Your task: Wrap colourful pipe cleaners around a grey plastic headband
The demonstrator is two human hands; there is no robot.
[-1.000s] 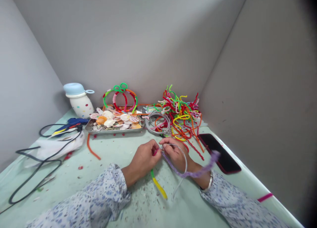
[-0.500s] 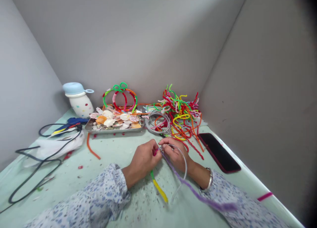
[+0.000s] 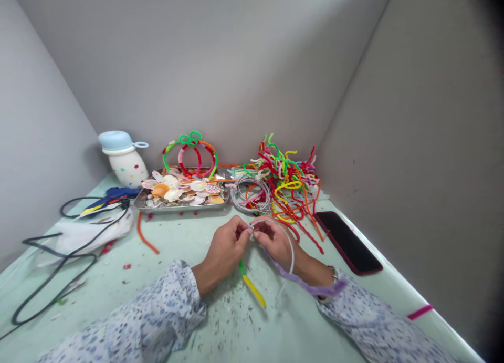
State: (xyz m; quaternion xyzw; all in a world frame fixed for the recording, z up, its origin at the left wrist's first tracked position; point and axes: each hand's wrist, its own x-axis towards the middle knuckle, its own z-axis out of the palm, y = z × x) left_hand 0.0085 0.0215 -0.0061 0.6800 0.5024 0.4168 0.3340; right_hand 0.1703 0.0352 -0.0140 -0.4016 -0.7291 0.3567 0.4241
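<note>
Close together over the middle of the table, both my hands pinch at the same spot on a curved grey wire (image 3: pixel 292 252). My left hand (image 3: pixel 225 251) is closed on the wire, and a green and yellow pipe cleaner piece (image 3: pixel 254 290) hangs below its fingers. My right hand (image 3: pixel 277 243) is closed too, with its fingertips nearly touching the left ones. From it a purple pipe cleaner (image 3: pixel 303 284) trails down to the right, across the wrist. The wire loops over the right hand and drops towards the table. My fingers hide where wire and pipe cleaner meet.
Behind my hands lie a coil of wire (image 3: pixel 251 196), a heap of colourful pipe cleaners (image 3: pixel 289 174) and a metal tray (image 3: pixel 183 209) of shells. Pipe cleaner rings (image 3: pixel 190 155) stand behind the shells. A bottle (image 3: pixel 128 166) and cable (image 3: pixel 65 255) are left, a phone (image 3: pixel 348 242) right.
The purple pipe cleaner's free end has swung up and in towards my right wrist and is shorter in view. My fingertips have shifted slightly up and left, and the wire's loop has moved slightly.
</note>
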